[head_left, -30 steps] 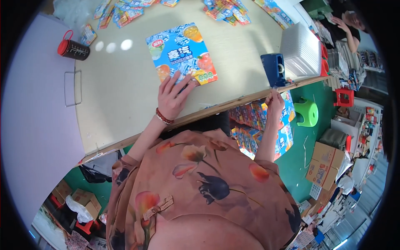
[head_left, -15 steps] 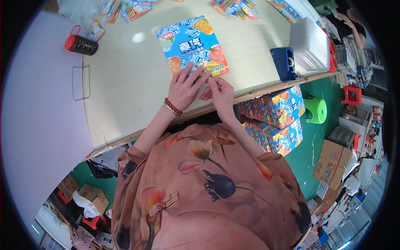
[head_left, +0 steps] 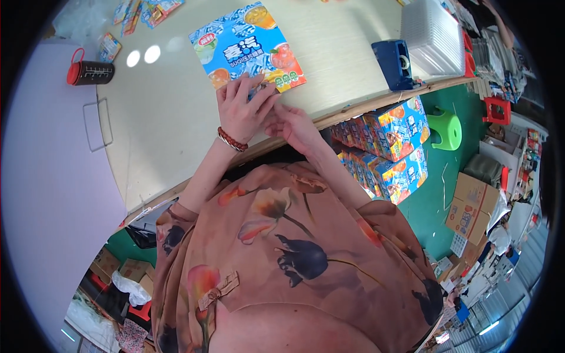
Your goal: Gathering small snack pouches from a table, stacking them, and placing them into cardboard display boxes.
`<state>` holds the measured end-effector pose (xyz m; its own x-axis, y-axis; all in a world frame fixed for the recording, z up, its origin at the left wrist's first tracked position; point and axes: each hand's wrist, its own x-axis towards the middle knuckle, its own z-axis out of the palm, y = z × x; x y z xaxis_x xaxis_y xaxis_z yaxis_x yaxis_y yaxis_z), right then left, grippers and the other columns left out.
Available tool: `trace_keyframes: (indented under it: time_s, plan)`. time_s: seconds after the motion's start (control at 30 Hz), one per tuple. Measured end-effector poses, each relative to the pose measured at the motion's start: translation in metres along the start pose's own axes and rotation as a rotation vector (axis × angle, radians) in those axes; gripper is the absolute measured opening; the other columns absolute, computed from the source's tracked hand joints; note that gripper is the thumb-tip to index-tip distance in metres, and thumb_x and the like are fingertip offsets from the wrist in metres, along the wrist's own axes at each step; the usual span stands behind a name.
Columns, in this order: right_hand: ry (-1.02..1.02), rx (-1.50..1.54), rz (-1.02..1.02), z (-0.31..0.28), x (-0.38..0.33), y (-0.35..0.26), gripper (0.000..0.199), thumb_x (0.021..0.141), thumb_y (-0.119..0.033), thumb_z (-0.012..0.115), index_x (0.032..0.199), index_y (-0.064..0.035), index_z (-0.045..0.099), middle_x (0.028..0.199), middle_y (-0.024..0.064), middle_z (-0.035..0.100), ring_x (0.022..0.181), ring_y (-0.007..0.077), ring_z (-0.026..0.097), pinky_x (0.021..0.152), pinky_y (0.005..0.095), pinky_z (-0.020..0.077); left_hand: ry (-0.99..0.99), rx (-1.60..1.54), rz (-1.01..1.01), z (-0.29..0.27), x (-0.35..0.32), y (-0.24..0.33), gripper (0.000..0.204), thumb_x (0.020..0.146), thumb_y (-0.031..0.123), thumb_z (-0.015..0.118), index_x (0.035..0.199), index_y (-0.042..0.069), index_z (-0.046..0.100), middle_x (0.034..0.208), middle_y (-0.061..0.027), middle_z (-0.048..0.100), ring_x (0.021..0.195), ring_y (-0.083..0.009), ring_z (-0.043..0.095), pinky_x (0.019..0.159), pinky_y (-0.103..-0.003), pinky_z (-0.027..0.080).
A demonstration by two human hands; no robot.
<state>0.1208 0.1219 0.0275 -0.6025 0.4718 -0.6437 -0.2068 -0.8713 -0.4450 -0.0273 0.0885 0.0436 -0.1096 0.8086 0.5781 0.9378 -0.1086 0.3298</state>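
Observation:
A flat blue candy box (head_left: 250, 47) printed with fruit drinks and ice lies on the table, tilted a little. My left hand (head_left: 242, 110), with a brown beaded bracelet at the wrist, rests its outstretched fingers over the box's near edge. Close beside it, my right hand (head_left: 294, 128) is closed, thumb and fingers drawn together just off the near edge. Whatever those right fingers pinch, if anything, is hidden.
A blue tape dispenser (head_left: 393, 65) and stacked clear plastic trays (head_left: 432, 38) stand at the right. At the left are a dark bottle with a red lid (head_left: 90, 73) and a wire frame (head_left: 97, 125). Filled boxes (head_left: 397, 132) and a green stool (head_left: 445, 128) sit below the table edge.
The view has shifted, so the box and table sit further up and left. My left fingers stay on the box edge; my right hand has turned and its fingers are tucked closer to the left hand.

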Motion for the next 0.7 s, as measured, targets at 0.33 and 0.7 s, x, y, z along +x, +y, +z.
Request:
trace_keyframes:
  time_s: [0.33,0.7]
  plan:
    - [0.5,-0.691,-0.804,-0.025,0.007,-0.071,0.033,0.095,-0.033,0.053,0.093,-0.0001,0.06,0.066,0.0011,0.055,0.053,0.0076,0.048,0.049,0.0219,0.0392,-0.097,0.184,0.107,-0.003,-0.01,-0.002,0.048,0.074,0.026,0.075,0.12,0.028,0.062,0.121,0.0046,0.058,0.107,-0.0207,0.056,0.09,-0.036,0.037]
    - [-0.017,-1.281,-0.487,0.016,0.054,-0.108,0.074,0.083,-0.068,0.048,0.115,-0.0019,0.062,0.109,0.0146,0.063,0.104,0.0212,0.058,0.09,0.0335,0.0423,-0.085,-0.995,-0.794,0.001,-0.036,-0.055,0.062,0.099,0.034,0.041,0.146,-0.001,0.019,0.145,-0.0128,0.032,0.129,-0.0212,0.035,0.108,-0.033,0.028]
